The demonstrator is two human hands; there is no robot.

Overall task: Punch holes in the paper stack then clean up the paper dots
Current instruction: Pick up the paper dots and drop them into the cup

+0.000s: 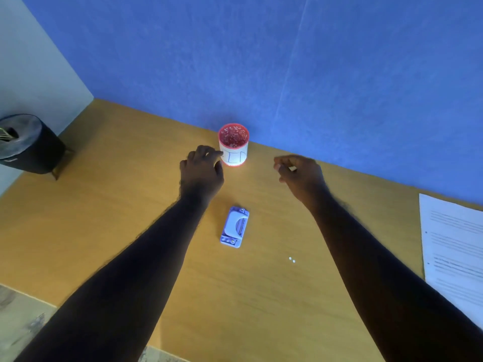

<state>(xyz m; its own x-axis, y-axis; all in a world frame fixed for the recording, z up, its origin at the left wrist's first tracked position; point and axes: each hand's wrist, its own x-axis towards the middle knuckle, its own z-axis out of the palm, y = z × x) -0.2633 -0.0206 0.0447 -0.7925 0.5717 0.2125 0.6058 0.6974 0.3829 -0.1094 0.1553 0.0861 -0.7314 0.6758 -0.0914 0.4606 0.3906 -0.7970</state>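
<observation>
A small red cup (233,145) with a white label stands near the blue wall and holds many white paper dots. My left hand (202,169) is just left of the cup, fingertips touching its side. My right hand (298,171) hovers to the right of the cup with fingers curled; something small and white shows at the fingertips, but I cannot tell what. A pale blue hole punch (235,227) lies on the wooden table (109,210) between my forearms. Two white paper dots (292,259) lie on the table to its right. The paper stack (454,246) lies at the right edge.
A dark cylindrical bin (28,145) stands at the far left off the table's corner. The blue wall (287,69) runs along the table's back edge. The table's near edge shows at the bottom left over a grey floor.
</observation>
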